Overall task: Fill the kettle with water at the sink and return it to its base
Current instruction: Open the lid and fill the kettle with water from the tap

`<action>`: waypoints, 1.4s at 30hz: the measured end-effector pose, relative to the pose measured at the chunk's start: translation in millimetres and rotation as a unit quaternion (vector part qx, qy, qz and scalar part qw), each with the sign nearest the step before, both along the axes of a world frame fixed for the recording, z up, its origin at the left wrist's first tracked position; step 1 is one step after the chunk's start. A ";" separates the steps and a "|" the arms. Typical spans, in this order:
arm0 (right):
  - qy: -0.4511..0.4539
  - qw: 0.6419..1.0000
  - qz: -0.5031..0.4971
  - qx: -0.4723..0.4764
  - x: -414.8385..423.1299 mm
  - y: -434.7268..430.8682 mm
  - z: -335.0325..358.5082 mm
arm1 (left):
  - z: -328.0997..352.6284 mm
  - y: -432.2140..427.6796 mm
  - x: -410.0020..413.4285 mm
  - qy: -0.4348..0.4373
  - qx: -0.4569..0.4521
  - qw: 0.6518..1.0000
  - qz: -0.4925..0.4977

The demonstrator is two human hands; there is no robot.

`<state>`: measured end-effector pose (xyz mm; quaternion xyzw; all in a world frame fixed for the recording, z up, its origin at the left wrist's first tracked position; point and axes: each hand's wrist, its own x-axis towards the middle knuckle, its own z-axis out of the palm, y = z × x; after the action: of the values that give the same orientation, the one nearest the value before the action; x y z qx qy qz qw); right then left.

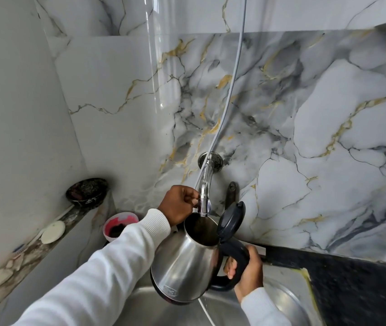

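A stainless steel kettle point(185, 262) hangs tilted over the steel sink point(279, 300), its black lid point(230, 218) flipped open. My right hand point(249, 271) grips the kettle's black handle. The kettle's mouth sits right under the chrome tap point(204, 196) that comes out of the marble wall. My left hand point(179, 204) is closed around the tap's lever near the spout. A thin stream of water falls from below the kettle into the sink. The kettle's base is not in view.
A black countertop point(352, 283) lies to the right of the sink. A pink-rimmed cup point(120, 223) stands behind my left arm. On the left ledge sit a dark bowl of scrubbers point(86, 191) and a white soap bar point(53, 231). A grey hose point(232, 78) hangs down to the tap.
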<state>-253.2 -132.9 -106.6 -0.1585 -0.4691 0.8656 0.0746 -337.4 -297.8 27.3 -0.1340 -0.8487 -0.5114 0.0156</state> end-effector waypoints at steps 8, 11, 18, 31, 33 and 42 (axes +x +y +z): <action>0.006 1.000 0.002 0.002 0.9 -0.9 3.2 | -1.4 -0.6 -3.3 -0.002 -0.004 1.000 0.012; 0.010 1.000 -0.004 0.004 0.9 -0.1 3.0 | -2.0 -0.9 -2.5 0.006 -0.008 1.000 0.030; 0.012 1.000 0.001 0.021 2.8 4.0 -3.1 | 2.8 -5.2 2.7 0.012 0.035 0.999 0.020; 0.002 0.999 -0.003 0.046 12.8 12.5 3.1 | 2.9 3.0 9.1 -0.018 -0.004 0.999 0.047; -0.001 0.999 -0.006 0.054 14.9 12.2 5.2 | 2.6 9.7 14.5 0.034 -0.054 0.993 0.097; -0.017 0.992 -0.017 0.124 42.6 31.7 16.1 | -0.5 29.3 95.4 0.301 0.128 0.945 0.004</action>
<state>-210.6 -101.2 -90.4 -0.1704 -0.5709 0.7968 0.1008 -242.0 -268.5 26.9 -0.2754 -0.7323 -0.5516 0.2890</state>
